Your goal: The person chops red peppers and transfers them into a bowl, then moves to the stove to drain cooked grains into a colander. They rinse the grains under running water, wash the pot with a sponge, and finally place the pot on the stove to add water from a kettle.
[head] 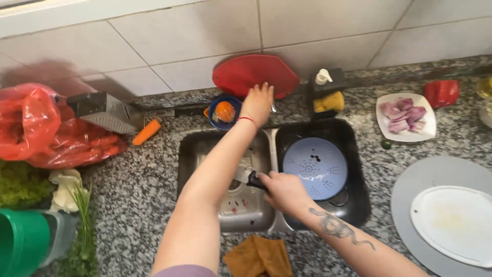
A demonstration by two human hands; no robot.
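Observation:
My left hand point(258, 102) reaches to the back of the sink, fingers spread over the tap area in front of a red cutting board point(256, 74) leaning on the tiled wall. My right hand point(282, 191) grips the black handle of a knife point(245, 176), whose blade is held over the left basin point(192, 149) of the steel double sink. A pale blue colander point(315, 166) lies in the right basin. A small blue bowl with something orange point(224, 112) sits just left of my left hand.
Left counter: a red plastic bag point(46, 133), metal grater point(105, 112), carrot piece point(146, 132), greens point(20, 184), green container point(20, 241). Right: plate of chopped red onion point(406, 117), red pepper point(442, 93), white board on grey mat point(453, 223), soap dispenser with sponge point(327, 95). Orange cloth point(258, 259) in front.

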